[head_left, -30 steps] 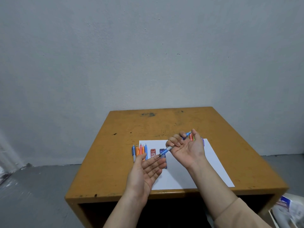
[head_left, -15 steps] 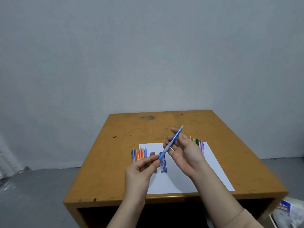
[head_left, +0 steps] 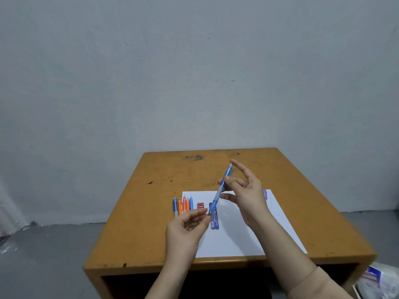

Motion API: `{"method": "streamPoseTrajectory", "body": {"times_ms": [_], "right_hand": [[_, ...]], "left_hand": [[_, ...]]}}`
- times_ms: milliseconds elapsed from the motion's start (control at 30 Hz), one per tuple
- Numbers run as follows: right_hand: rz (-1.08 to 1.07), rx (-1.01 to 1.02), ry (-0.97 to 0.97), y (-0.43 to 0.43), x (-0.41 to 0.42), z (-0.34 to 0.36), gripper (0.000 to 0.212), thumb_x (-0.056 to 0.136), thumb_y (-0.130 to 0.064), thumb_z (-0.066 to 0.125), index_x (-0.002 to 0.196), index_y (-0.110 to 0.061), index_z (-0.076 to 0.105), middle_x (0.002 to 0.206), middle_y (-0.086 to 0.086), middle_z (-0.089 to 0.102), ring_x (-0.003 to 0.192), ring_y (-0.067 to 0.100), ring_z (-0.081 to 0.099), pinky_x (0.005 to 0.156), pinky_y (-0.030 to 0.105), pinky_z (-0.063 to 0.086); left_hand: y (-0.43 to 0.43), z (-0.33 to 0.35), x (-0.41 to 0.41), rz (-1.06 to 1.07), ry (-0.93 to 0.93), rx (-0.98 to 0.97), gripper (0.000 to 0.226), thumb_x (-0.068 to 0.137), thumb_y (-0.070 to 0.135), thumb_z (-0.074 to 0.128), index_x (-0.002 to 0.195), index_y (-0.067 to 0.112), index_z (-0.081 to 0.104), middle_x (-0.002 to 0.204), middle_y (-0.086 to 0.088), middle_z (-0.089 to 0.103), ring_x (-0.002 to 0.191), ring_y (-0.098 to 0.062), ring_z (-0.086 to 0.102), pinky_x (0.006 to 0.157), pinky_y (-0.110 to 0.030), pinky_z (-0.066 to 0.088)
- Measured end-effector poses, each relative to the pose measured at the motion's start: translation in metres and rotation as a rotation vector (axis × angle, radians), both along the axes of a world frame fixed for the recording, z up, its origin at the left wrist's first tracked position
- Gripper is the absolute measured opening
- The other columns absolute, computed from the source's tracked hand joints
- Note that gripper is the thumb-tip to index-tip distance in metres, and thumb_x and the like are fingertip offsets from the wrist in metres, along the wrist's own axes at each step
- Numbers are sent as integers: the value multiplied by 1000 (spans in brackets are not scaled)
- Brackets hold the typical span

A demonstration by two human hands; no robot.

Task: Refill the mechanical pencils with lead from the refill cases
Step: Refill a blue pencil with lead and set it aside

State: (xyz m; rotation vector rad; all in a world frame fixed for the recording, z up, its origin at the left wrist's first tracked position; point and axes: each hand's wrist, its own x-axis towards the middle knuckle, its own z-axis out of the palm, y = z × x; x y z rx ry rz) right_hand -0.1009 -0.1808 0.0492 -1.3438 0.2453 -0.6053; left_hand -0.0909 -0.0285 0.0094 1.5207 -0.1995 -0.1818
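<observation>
- translucent blue plastic mechanical pencil (head_left: 217, 195): glossy barrel, frosted matt grip.
- square ochre-painted wooden table (head_left: 164, 212): matt, scuffed, dark-stained in spots.
- white rectangular paper sheet (head_left: 237, 236): smooth, matt.
- long blue plastic lead refill case (head_left: 215, 222): glossy.
- pale grey plastered wall (head_left: 194, 72): matt, faintly rough.
</observation>
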Motion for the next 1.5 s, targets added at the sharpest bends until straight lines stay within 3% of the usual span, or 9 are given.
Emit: {"method": "streamPoseTrajectory", "body": {"times_ms": [167,267,500,700,833,1033,1300,1400,1500], "right_hand": [[-51,-75,78,-26,18,1,47,89,5,59,126,-23,55,71,16,55,58,18,62,60,32,57],[-80,-189,193,-47,33,-2,48,88,4,59,130,-19,54,69,12,50,58,17,59,62,37,59],[-76,-349,571,-88,59,-15,50,88,5,59,133,-16,50,80,13,60,58,21,58,53,30,54],[-102,-373,754,-105,72,-30,50,88,9,55,133,-12,50,73,11,56,52,21,46,47,28,47],[-123,-500,840,-112,76,-36,45,88,4,57,132,-9,53,89,15,60,56,20,54,44,24,49],[-144,-715,917,-120,81,-40,42,89,-8,58,130,-10,56,121,12,59,89,23,56,74,30,52],[-129,-810,966,-121,85,-42,34,87,-9,58,120,-6,62,113,9,62,85,20,55,67,26,46],[-145,-818,974,-123,86,-46,39,84,-6,58,122,1,61,123,15,62,103,26,64,75,31,53],[-177,-823,977,-124,86,-50,41,83,-4,59,123,3,59,125,16,60,114,26,58,89,40,52]], "left_hand": [[13,-14,20,79,-89,210,20,79,13,75,97,21,71,88,10,71,80,-5,66,68,-17,55],[22,-23,34,128,-184,413,20,82,28,72,102,28,67,95,15,65,84,2,58,65,-17,53],[40,-41,60,216,-282,670,34,84,41,67,114,26,66,111,10,61,102,-3,50,88,-30,48],[46,-54,70,251,-258,724,35,86,35,65,119,24,63,124,4,58,119,-11,46,103,-39,41],[44,-56,72,230,-286,890,44,88,46,58,129,28,55,135,6,51,131,-12,37,110,-39,28],[42,-59,75,204,-308,1065,53,92,53,46,139,29,42,144,9,40,137,-12,27,114,-39,17],[42,-62,73,189,-377,1112,51,93,52,43,138,27,44,143,9,40,135,-11,27,112,-38,20],[42,-62,72,190,-379,1123,51,93,52,43,138,28,44,143,9,40,134,-11,28,112,-38,21],[42,-62,72,189,-377,1127,51,93,51,43,138,28,44,143,9,40,134,-10,28,111,-38,22]]}}
